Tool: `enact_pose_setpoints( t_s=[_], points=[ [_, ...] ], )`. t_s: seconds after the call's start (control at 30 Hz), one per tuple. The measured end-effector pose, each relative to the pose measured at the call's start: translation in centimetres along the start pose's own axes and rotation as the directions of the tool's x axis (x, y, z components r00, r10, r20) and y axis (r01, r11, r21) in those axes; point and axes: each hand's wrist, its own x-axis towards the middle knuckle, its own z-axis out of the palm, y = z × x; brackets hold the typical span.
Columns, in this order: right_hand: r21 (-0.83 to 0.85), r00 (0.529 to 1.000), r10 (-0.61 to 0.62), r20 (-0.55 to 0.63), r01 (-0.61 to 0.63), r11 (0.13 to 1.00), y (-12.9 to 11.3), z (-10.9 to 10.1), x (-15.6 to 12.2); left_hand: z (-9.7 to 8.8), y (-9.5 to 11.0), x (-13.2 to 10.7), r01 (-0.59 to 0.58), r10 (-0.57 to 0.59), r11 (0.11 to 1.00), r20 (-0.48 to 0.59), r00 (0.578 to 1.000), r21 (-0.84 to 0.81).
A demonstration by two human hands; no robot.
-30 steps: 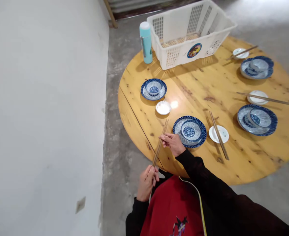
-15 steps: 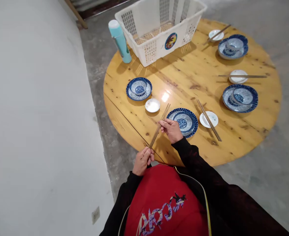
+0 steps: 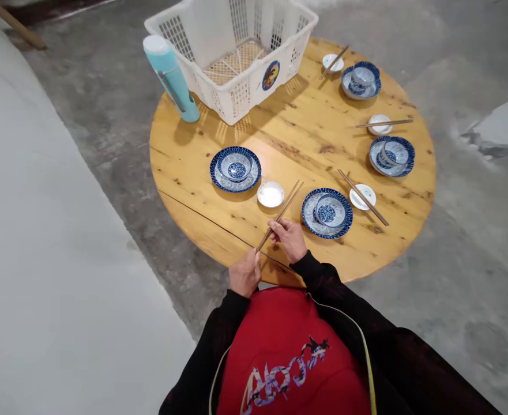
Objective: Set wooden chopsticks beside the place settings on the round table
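My left hand (image 3: 245, 274) grips the near end of a pair of wooden chopsticks (image 3: 285, 208), and my right hand (image 3: 289, 238) pinches them at mid-length. The chopsticks slant up and to the right above the near edge of the round wooden table (image 3: 297, 138), their tips close to a small white dish (image 3: 270, 194). Just right of my right hand lies a blue patterned plate with a bowl on it (image 3: 327, 211). Another blue plate and bowl (image 3: 235, 168) sits left of the white dish.
A white plastic basket (image 3: 232, 52) and a teal flask (image 3: 170, 78) stand at the table's far side. To the right are two more blue plate-and-bowl sets (image 3: 392, 155) (image 3: 361, 80), white dishes and chopstick pairs (image 3: 363, 189). A pale wall runs along the left; the floor is concrete.
The view has swung so the table sits more central and farther off. Both hands still hold the chopsticks, whose tips have come closer to the small white dish.
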Motion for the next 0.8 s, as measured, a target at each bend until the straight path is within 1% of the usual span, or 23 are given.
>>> enact_pose_setpoints(
  t_s=[0.07,0.1,0.17,0.23,0.33,0.37,0.43,0.5,0.53,0.57,0.63,0.8],
  points=[
    [0.004,0.999,-0.016,-0.031,0.016,1.000,0.3,1.5,0.1,-0.6,-1.2,0.6,-0.019,0.019,0.999,0.003,1.000,0.027],
    [-0.004,0.999,-0.024,-0.044,0.024,1.000,0.4,2.0,0.3,-0.8,-1.6,0.8,-0.015,0.015,1.000,0.015,1.000,0.003],
    [-0.049,0.996,-0.037,-0.086,0.033,0.998,0.5,2.5,1.0,-1.1,-2.1,1.4,0.018,-0.010,0.992,0.067,0.998,-0.124],
    [-0.125,0.988,-0.061,-0.142,0.043,0.991,0.4,2.5,2.1,-1.1,-2.2,2.0,0.070,-0.027,0.947,0.138,0.990,-0.314],
    [-0.253,0.976,-0.095,-0.196,0.043,0.967,0.0,2.0,4.2,-0.5,-2.2,3.1,0.167,-0.036,0.804,0.235,0.971,-0.571],
    [-0.289,0.974,-0.102,-0.204,0.040,0.957,-0.3,1.7,5.0,-0.2,-2.3,3.5,0.218,-0.051,0.736,0.268,0.962,-0.641],
    [-0.333,0.971,-0.112,-0.212,0.036,0.942,-0.8,1.4,6.4,0.3,-2.3,4.3,0.338,-0.094,0.564,0.348,0.933,-0.754],
    [-0.323,0.972,-0.105,-0.211,0.032,0.946,-1.4,1.2,7.6,0.7,-2.4,5.1,0.427,-0.123,0.395,0.414,0.902,-0.814],
    [-0.300,0.974,-0.090,-0.209,0.023,0.954,-1.7,1.2,8.2,0.9,-2.5,5.4,0.449,-0.129,0.337,0.432,0.893,-0.827],
    [-0.273,0.976,-0.071,-0.208,0.011,0.962,-1.9,1.1,8.8,0.9,-2.5,5.7,0.462,-0.133,0.299,0.442,0.887,-0.835],
    [-0.233,0.977,-0.035,-0.213,-0.016,0.972,-2.4,1.1,9.7,1.0,-2.6,6.2,0.475,-0.140,0.263,0.454,0.880,-0.840],
    [-0.195,0.977,0.006,-0.214,-0.049,0.980,-2.7,1.6,11.1,1.3,-3.0,7.3,0.487,-0.153,0.240,0.462,0.873,-0.840]
  ],
)
